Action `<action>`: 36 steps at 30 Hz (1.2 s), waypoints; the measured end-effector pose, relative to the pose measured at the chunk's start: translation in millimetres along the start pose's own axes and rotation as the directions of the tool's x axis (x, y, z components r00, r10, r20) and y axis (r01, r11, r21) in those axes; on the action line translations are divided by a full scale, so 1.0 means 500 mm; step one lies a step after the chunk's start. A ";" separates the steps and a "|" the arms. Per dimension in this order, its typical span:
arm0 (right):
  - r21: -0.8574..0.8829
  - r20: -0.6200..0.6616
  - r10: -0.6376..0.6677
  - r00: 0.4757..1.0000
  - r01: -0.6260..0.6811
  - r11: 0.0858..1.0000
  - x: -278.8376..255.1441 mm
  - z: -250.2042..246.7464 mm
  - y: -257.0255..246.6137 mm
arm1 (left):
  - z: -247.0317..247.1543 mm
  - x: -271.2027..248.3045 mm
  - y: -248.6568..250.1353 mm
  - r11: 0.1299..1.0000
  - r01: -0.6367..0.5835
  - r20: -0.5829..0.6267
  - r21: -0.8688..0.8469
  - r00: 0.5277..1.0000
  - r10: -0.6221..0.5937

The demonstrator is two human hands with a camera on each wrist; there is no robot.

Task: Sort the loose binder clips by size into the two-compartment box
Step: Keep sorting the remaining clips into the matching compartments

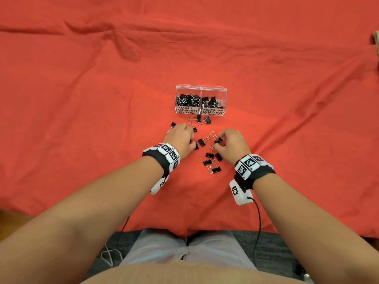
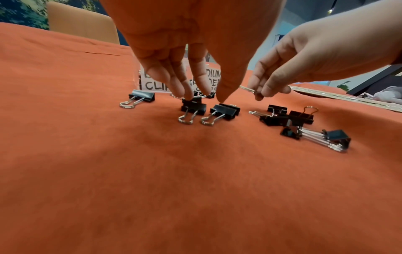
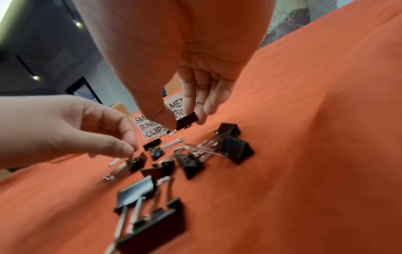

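An office-like indoor room.
An orange cloth covered the tabletop; an orange chair back, recessed ceiling lights and dark-framed glass partitions stood behind.

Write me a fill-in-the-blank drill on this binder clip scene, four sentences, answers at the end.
1. The clear box stands on a cloth coloured ____.
2. The label on the box's left compartment reads ____ binder clips.
3. The right hand pinches a black ____ between thumb and fingers.
4. The loose clips lie between the person and the ____.

Missing words: red; small; binder clip; box
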State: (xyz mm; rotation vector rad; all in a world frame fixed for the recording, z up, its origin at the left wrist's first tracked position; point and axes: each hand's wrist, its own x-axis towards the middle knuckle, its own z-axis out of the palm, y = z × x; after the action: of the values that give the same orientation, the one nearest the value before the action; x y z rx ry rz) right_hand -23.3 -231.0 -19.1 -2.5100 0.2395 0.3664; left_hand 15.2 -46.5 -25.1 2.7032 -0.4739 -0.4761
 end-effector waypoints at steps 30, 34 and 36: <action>0.293 0.043 0.033 0.998 -0.045 0.955 0.048 -0.003 -0.029 | -0.116 0.176 0.089 0.955 0.039 -0.062 -0.293 0.996 -0.060; 0.334 -0.058 0.039 0.998 -0.018 0.942 0.092 -0.057 -0.041 | -0.116 0.183 0.086 0.949 0.027 -0.077 -0.314 0.996 -0.054; 0.326 -0.114 0.037 0.993 0.002 0.945 0.122 -0.082 -0.053 | -0.114 0.171 0.076 0.951 0.012 -0.095 -0.308 0.995 -0.043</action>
State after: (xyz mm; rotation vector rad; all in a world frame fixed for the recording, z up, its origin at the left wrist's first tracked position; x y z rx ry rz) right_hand 49.6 -238.6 8.4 -2.2049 0.3405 0.1670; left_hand 102.9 -96.1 17.8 2.4218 -0.3059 -0.3828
